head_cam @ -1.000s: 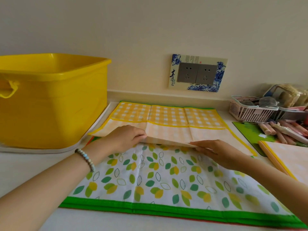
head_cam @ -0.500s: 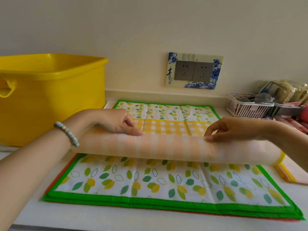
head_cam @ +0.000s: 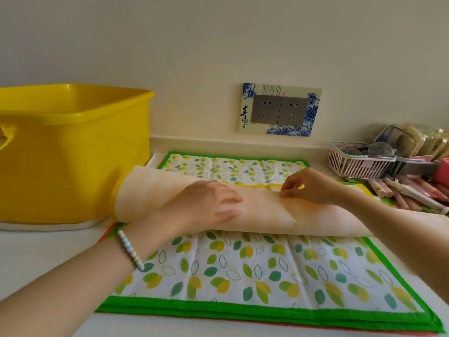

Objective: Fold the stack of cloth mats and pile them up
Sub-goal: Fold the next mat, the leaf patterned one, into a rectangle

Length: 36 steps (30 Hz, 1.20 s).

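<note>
Peach mat [head_cam: 150, 190] lies folded over leaf mat [head_cam: 243, 268], long axis left-right, directly under both hands. Left hand [head_cam: 206, 205] flat on it, fingers loose (pressing, not grabbing). Right hand [head_cam: 308, 188] pinches far edge, so closer to next fold.

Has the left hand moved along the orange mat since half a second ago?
Yes. The left hand has shifted right, away from the yellow tub and closer to the right hand, pressing the orange mat.
</note>
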Each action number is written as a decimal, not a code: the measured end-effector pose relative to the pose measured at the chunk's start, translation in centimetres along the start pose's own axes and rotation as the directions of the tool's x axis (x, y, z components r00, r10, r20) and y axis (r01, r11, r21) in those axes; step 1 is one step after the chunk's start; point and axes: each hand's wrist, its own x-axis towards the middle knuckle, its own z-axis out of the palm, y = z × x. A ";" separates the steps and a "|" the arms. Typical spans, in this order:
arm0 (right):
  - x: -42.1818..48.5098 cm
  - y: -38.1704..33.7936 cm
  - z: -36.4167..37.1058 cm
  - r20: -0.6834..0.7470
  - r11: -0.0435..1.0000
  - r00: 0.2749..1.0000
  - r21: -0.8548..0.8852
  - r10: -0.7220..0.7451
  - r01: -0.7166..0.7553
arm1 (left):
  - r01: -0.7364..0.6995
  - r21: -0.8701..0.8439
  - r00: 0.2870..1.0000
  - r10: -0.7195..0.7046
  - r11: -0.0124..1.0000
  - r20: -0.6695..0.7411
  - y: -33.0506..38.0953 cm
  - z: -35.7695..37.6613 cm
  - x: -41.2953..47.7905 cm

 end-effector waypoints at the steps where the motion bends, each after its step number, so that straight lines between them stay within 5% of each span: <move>1: 0.3 0.3 0.6 -0.003 1.000 1.000 0.000 0.013 -0.013 | 0.028 -0.006 0.999 -0.028 1.000 0.034 -0.1 0.7 0.0; 18: 5.0 1.8 5.0 -0.302 0.981 0.945 -0.105 0.124 -0.163 | 0.249 -0.015 0.941 -0.239 0.968 0.238 -2.8 5.9 2.4; 26: 3.5 -3.3 9.2 -0.284 0.996 0.955 0.057 0.082 -0.069 | 0.266 -0.059 0.949 -0.250 0.962 0.193 -3.9 7.9 2.6; 36: 2.9 -4.7 12.5 -0.156 0.980 0.987 -0.187 0.037 -0.066 | 0.267 -0.040 0.948 -0.255 0.963 0.192 -4.0 8.4 2.5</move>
